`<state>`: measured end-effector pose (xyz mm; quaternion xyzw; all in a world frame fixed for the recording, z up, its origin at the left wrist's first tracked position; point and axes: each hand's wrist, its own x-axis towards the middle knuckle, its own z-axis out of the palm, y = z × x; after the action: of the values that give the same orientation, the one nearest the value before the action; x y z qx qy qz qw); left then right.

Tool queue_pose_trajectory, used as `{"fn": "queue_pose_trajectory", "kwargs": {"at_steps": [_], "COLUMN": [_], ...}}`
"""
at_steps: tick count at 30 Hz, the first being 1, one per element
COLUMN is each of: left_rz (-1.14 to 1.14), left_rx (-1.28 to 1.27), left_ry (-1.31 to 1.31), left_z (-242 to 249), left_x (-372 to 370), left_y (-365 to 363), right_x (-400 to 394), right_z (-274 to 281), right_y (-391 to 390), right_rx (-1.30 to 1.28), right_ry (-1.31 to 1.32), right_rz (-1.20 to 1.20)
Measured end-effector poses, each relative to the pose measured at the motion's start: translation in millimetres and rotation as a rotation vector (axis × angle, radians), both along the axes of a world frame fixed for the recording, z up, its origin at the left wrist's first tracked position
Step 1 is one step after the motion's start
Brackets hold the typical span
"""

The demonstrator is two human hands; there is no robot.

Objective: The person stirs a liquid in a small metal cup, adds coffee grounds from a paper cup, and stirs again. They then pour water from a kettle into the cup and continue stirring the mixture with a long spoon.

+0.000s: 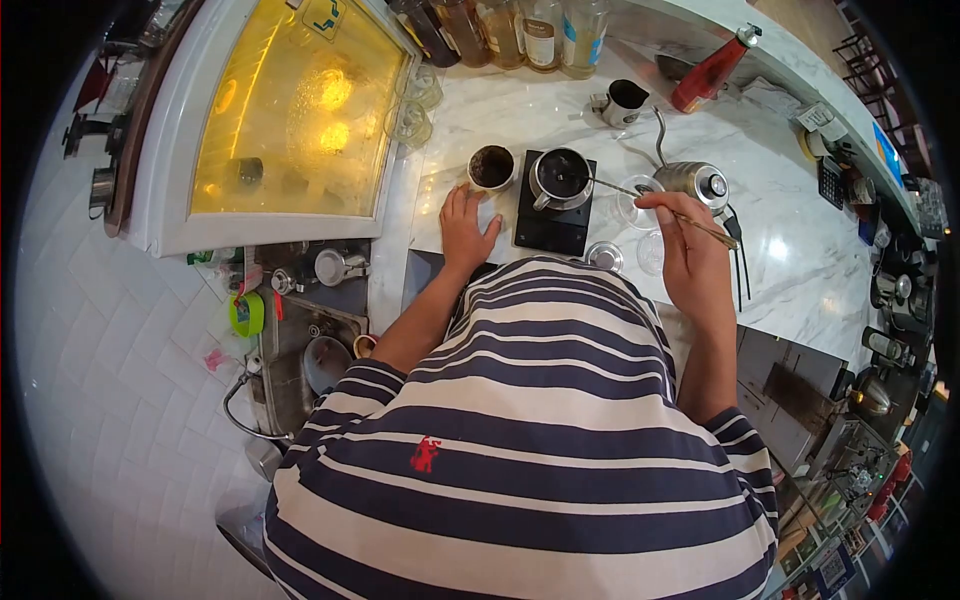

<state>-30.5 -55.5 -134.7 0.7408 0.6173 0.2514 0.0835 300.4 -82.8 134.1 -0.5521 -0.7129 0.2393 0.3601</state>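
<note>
White marble counter [800, 260] carries scale [553, 215], cup [491, 167], kettle [695, 182], pitcher [622, 102].

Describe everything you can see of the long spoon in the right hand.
The long spoon is thin and looks like metal, silvery toward the bowl and golden toward the tail. The right hand pinches its handle midway. It lies tilted, with the bowl end reaching left into the steel cup on the black scale and the tail pointing right over the marble counter. The bowl itself is too small to make out.

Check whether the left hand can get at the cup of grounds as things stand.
Probably yes. The left hand lies flat on the counter just below the cup, with nothing between them. The scale sits to one side, clear of the way.
</note>
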Motion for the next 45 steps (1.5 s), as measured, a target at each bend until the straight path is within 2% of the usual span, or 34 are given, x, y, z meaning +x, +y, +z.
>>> {"fn": "queue_pose_trajectory", "kwargs": {"at_steps": [8,10,14,17,23,38,45], "left_rz": [0.006,0.010,0.013,0.012,0.022,0.024,0.030], "left_rx": [-0.003,-0.006,-0.004,0.001,-0.017,-0.027,0.007], "left_ry": [0.002,0.004,0.009,0.009,0.016,0.009,0.027], "left_z": [3,3,3,4,4,5,3], "left_x": [1,1,1,2,3,2,3], "left_y": [1,0,0,1,-1,0,0], "right_x": [-7,-5,0,-2,-6,-5,-9], "right_z": [-6,3,6,-1,-11,-17,-12], "right_y": [2,2,4,1,7,11,10], "right_rx": [0.029,-0.085,-0.136,-0.045,-0.036,0.121,0.097], "right_ry": [0.062,0.067,0.063,0.022,0.091,0.007,0.007], "right_rz": [0.069,-0.001,-0.058,-0.027,-0.062,-0.043,0.011]}}
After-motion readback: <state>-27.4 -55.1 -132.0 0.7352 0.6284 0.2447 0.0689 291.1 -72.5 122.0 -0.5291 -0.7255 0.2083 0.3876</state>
